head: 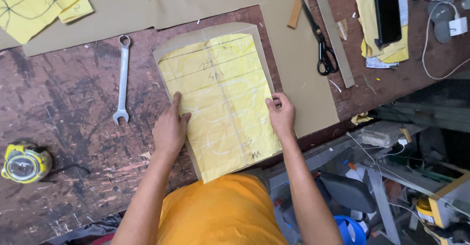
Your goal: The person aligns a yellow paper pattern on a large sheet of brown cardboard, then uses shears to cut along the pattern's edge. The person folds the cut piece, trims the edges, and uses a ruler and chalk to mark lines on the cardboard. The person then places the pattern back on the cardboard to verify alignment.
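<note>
Orange cloth on the person's body fills the bottom of the head view, and just above it the lower corner of the yellow fabric piece hangs past the near edge of the bench. This piece lies on a tan paper pattern, whose margin shows along its far and left sides.

The left hand lies flat on the piece's left edge, fingers together and pressing down; its grip closes on nothing. The right hand sits at the right edge with the fingers curled over it, seemingly pinching fabric and paper together, though the underside of that grip is hidden.

Judged from this, the main risk is slipping: the fabric is thin and creased, so a push from either hand could shift it off the pattern beneath, or wrinkle it. The overhanging near corner could also sag and drag the piece toward the person.

The piece's long axis runs from the near edge toward the far edge of the bench, leaning a little leftward as it goes, with the rounded top pointing away from the person.

A wrench lies to the left, scissors toward the far right corner, and a yellow tape measure by the left edge.
</note>
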